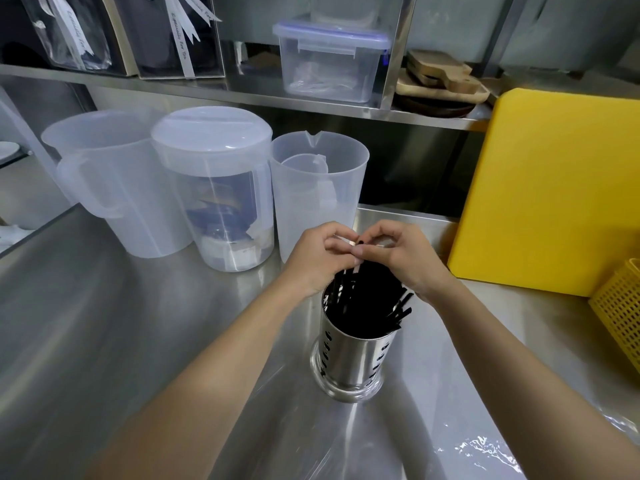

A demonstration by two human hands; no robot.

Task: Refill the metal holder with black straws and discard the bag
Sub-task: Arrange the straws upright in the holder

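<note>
Many black straws (367, 299) in metal holder (349, 358)

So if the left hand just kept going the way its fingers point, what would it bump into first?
The right hand: the left hand points rightward and their fingertips already meet above the straws.

Two bare hands are in view, a left hand (313, 258) and a right hand (403, 259). One perforated stainless-steel cylindrical holder (351, 362) stands on the steel tabletop (104, 341); its thin black straws (367, 299) are too many and too bunched to count. Three translucent plastic pitchers stand behind: one open with a handle (100, 181), one with a round lid (221, 188), one with a smaller jug nested inside (315, 188). One yellow plastic cutting board (554, 188), one yellow perforated basket (620, 320), one clear lidded storage box (330, 60) on the shelf.
</note>
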